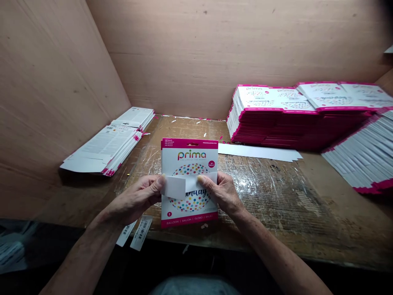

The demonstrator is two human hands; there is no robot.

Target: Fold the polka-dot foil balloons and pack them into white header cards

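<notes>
Upright in front of me is a balloon packet (189, 157) with pink top and bottom bands, dots and "prima" lettering. Across its middle lies a white paper strip (175, 187), whose ends overlap at the front and hide part of the print. My left hand (144, 192) is closed at the left edge, its thumb pinching the strip against the packet. On the other edge, my right hand (225, 192) is closed too, and its thumb presses the strip flat near the centre. The fingers behind the packet are hidden, as is whether more than one packet is held.
Loose white strips (260, 152) lie behind the packet. Packet stacks stand at the back right (276, 123), far right (365, 151) and left (104, 143). Two barcode labels (141, 233) stick out at the front edge of the tape-covered table (270, 196). Wooden panels (196, 53) enclose it.
</notes>
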